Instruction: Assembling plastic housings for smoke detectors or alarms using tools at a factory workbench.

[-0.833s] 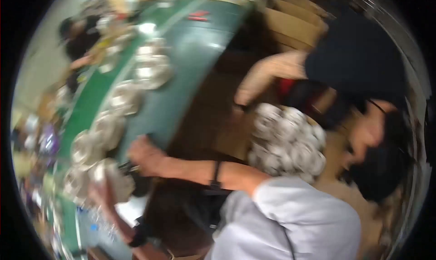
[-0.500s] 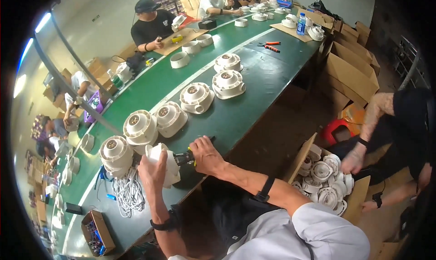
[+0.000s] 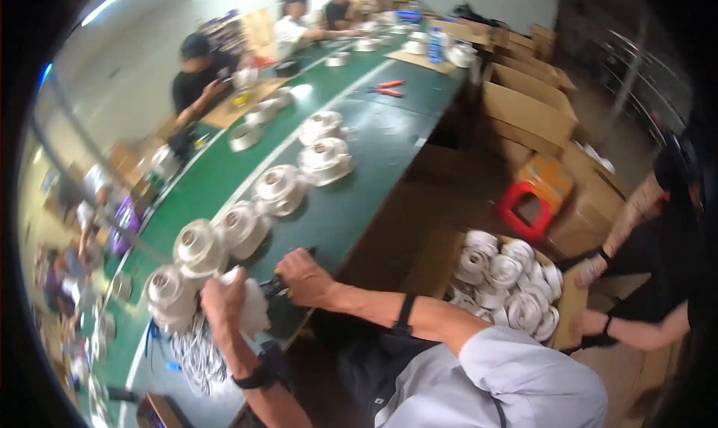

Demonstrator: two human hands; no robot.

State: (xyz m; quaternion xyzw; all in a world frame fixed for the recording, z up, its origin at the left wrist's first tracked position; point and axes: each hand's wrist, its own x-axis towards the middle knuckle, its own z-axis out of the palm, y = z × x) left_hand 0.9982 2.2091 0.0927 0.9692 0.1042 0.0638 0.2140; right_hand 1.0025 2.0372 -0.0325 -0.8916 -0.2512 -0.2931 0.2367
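Note:
My left hand [image 3: 223, 306] is closed round a white round plastic housing [image 3: 256, 309], held tilted above the table's near edge. In my right hand [image 3: 307, 277] is a pair of pliers [image 3: 274, 285] with dark jaws and a bit of yellow on the handle. The jaws reach the housing's right side; blur hides whether they grip it. Just beyond my hands a row of similar white housings [image 3: 200, 246] with stepped round tops runs along the green table [image 3: 359, 196]. A bundle of white cable [image 3: 196, 358] lies beside my left wrist.
At my right, a cardboard box [image 3: 570, 306] full of white round parts stands by a co-worker's hands [image 3: 591, 270]. A red stool [image 3: 526, 212] and open cartons [image 3: 529, 106] are behind it. Red-handled pliers [image 3: 390, 88] lie farther up the table. Co-workers sit along the far side.
My view has swung, so the table scene sits farther left and is blurred. Both hands keep their hold on housing and pliers. The co-worker's hand has left the box's contents for its side.

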